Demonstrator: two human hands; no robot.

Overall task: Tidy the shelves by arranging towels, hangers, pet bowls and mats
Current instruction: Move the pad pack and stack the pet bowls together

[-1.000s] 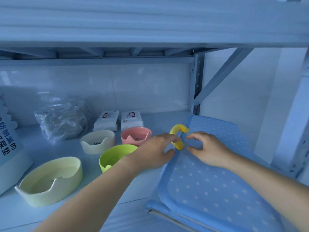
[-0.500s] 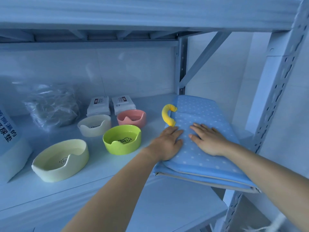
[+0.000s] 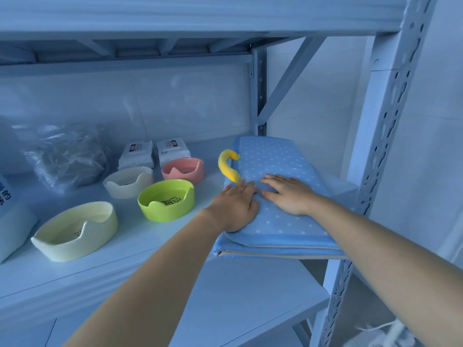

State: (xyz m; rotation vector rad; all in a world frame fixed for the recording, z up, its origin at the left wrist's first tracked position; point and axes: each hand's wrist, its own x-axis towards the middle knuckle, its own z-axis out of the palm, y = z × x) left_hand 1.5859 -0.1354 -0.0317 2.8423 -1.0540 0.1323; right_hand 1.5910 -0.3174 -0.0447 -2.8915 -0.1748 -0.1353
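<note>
Blue dotted mat, folded over double, was lying at the right end of the shelf with its near edge poking out past the front lip. The left hand and right hand were both flat on top of it, fingers straight, pressing down and gripping nothing. My worry: with that overhang, one lopsided shove could slide it forward off the edge, or swing it left into the green bowl sitting near it. The yellow handle stuck out on that side too. As for the bowls, the green one, the pale yellow bowl, the cream bowl and the pink bowl all looked empty. The clear plastic bag at the back held something greyish, couldn't tell what.
</note>
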